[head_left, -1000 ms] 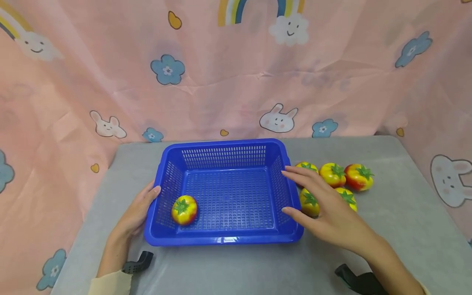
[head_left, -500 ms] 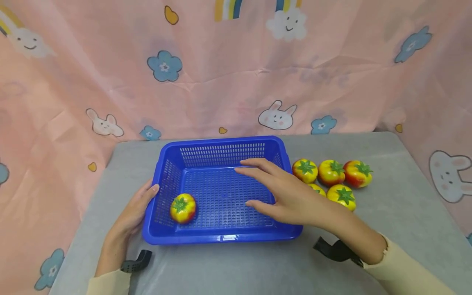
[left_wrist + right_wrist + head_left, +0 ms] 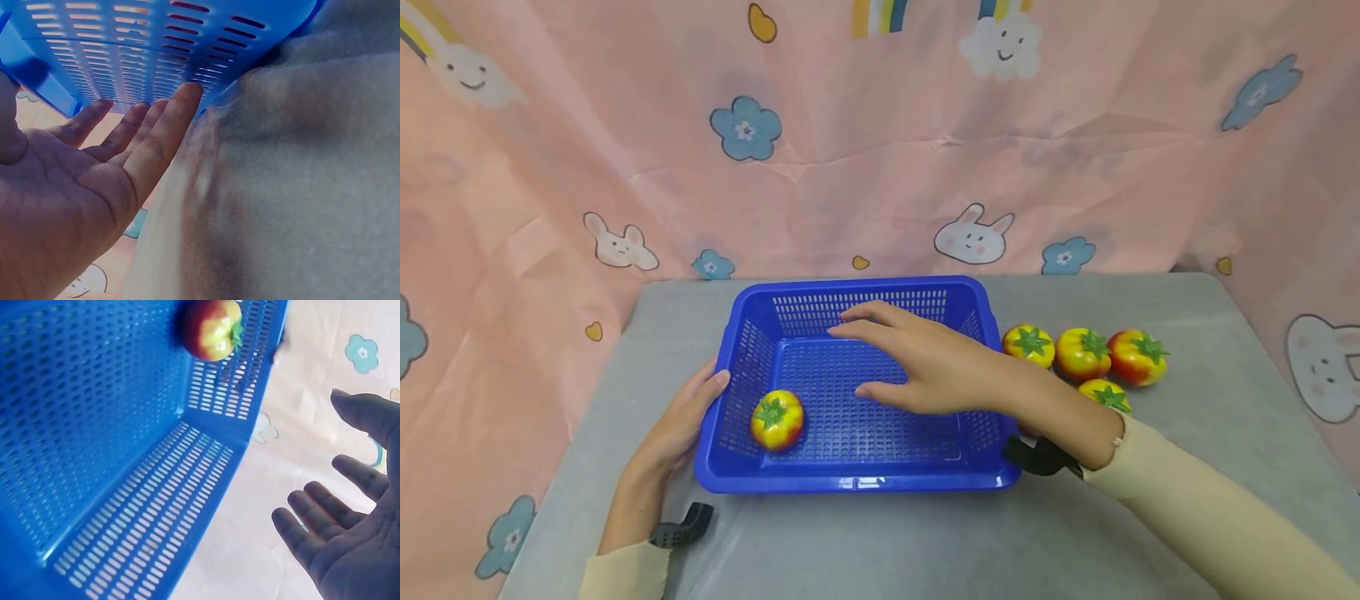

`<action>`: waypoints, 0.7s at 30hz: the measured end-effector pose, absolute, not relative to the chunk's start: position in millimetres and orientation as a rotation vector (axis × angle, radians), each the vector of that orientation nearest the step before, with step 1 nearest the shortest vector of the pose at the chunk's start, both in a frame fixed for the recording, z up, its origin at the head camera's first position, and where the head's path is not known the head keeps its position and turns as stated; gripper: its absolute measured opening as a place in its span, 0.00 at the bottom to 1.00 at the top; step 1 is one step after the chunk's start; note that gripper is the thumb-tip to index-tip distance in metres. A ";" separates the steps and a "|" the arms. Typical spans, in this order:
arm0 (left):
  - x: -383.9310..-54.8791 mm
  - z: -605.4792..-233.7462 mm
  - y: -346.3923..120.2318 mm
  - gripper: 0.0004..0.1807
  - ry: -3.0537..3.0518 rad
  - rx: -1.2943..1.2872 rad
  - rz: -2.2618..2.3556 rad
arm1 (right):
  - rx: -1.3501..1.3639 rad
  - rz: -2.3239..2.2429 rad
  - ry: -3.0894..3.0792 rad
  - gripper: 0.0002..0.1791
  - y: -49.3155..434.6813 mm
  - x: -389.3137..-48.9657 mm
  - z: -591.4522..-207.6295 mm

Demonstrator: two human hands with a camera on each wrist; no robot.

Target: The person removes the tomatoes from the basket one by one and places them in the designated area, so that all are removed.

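A blue plastic basket (image 3: 857,484) with slotted walls rests on the grey table. Inside it, near the left wall, sits one yellow-and-red fruit (image 3: 777,421) with a green leafy top, tomato-like in shape. My left hand (image 3: 681,425) holds the basket's left side, thumb on the rim. In the left wrist view, the fingers (image 3: 156,144) lie against the outside of the slotted wall. Above the middle of the basket hovers my right hand (image 3: 925,358), fingers spread and holding nothing. The right wrist view shows its palm (image 3: 369,550) facing the basket, apart from it.
Several more of these fruits (image 3: 1082,354) stand grouped on the table just right of the basket, partly behind the right forearm. A pink patterned cloth (image 3: 850,183) hangs behind the grey table (image 3: 880,550). Each wrist wears a black device (image 3: 685,527).
My right hand has moved left, from beside the basket's right rim to over its middle. The left hand, the basket and the fruit in it stay in place.
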State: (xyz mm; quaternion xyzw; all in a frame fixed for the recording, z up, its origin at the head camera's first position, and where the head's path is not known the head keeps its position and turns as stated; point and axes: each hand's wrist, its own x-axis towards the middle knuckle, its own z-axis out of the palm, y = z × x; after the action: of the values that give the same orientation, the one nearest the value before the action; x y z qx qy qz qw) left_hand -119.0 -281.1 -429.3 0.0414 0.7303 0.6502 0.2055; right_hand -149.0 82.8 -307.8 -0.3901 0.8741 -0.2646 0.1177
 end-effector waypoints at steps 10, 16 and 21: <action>-118.5 -430.3 -280.8 0.38 2.017 0.139 1.799 | -1.229 -0.551 2.574 0.36 44.4 -167.6 -321.5; -118.7 -430.7 -280.7 0.37 2.007 0.149 1.823 | -1.269 -0.504 2.479 0.38 23.8 -177.8 -335.9; -119.7 -429.7 -282.0 0.37 2.002 0.154 1.834 | -1.300 -0.472 2.407 0.40 9.2 -179.7 -343.4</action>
State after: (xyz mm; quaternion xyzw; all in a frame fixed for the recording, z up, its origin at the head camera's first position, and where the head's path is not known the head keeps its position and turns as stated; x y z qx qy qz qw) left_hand -119.7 -282.0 -429.7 0.0554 0.7200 0.6594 0.2094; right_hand -179.7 9.2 -343.4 -0.4604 0.8526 -0.1674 0.1819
